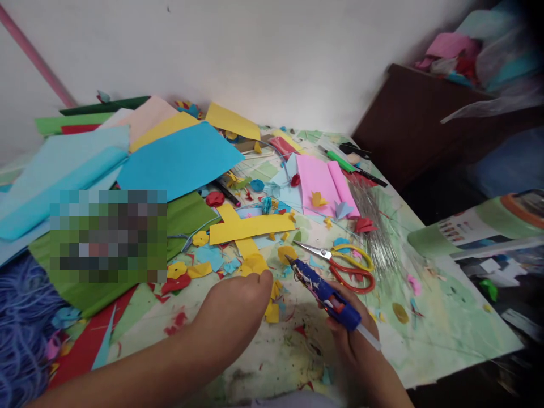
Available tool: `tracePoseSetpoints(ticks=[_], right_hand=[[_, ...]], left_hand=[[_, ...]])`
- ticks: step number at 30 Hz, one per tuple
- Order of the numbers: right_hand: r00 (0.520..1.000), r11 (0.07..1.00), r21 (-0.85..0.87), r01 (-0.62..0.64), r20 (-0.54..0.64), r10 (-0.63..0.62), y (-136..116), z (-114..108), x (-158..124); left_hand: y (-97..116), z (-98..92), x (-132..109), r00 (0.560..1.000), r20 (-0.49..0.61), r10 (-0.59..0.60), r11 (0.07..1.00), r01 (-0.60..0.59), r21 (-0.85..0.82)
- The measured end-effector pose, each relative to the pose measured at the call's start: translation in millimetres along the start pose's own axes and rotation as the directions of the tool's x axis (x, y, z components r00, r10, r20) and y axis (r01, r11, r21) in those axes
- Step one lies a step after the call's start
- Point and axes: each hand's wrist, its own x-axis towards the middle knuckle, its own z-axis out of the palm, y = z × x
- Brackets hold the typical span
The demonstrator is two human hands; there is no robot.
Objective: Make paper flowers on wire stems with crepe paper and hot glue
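My right hand [352,334] is wrapped around a dark blue hot glue gun [318,289], whose nozzle points up and left. A whitish glue stick [369,336] sticks out of its rear. My left hand [238,309] is closed in a pinch at a curved yellow paper piece [254,264]; its fingertips are mostly hidden behind the fist. Close to the nozzle tip is a round yellow paper piece [287,254]. Just beyond my left hand, yellow paper strips [250,228] lie crossed. Scissors [340,262] with yellow and orange handles rest right of the glue gun tip.
Coloured sheets, including a blue one [178,158], pile up at the back left. Pink paper [317,181] and a bundle of thin wires [374,226] lie at the right. Purple-blue yarn [25,328] fills the left corner. A green container [463,226] stands beyond the table's right edge.
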Motion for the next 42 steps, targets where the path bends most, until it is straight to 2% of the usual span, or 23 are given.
tracePoseSetpoints(ticks=[7, 16, 25, 38, 42], right_hand=[[0.999, 0.995, -0.095, 0.036, 0.024, -0.033, 4.0, 4.0, -0.9], [0.998, 0.996, -0.087, 0.037, 0.063, -0.032, 7.9, 6.9, -1.8], [0.998, 0.995, -0.098, 0.028, 0.058, -0.023, 8.4, 9.6, -0.5], [0.998, 0.993, -0.116, 0.036, 0.046, -0.031, 10.4, 10.7, -0.4], [0.997, 0.994, -0.098, 0.042, 0.065, -0.036, 9.1, 11.0, -0.7]], left_hand=[[-2.5, 1.2, -1.0, 1.000, -0.022, 0.004, 1.000, -0.004, 0.010], [-3.9, -1.4, -1.1, 1.000, -0.013, 0.001, 1.000, -0.001, 0.025], [-4.7, 0.0, -1.9, 0.999, -0.038, 0.012, 0.999, -0.010, 0.035], [-5.5, -4.5, -0.1, 1.000, -0.010, -0.019, 1.000, 0.019, 0.011], [-4.9, -5.5, -2.3, 0.999, -0.043, -0.022, 0.999, 0.023, 0.023]])
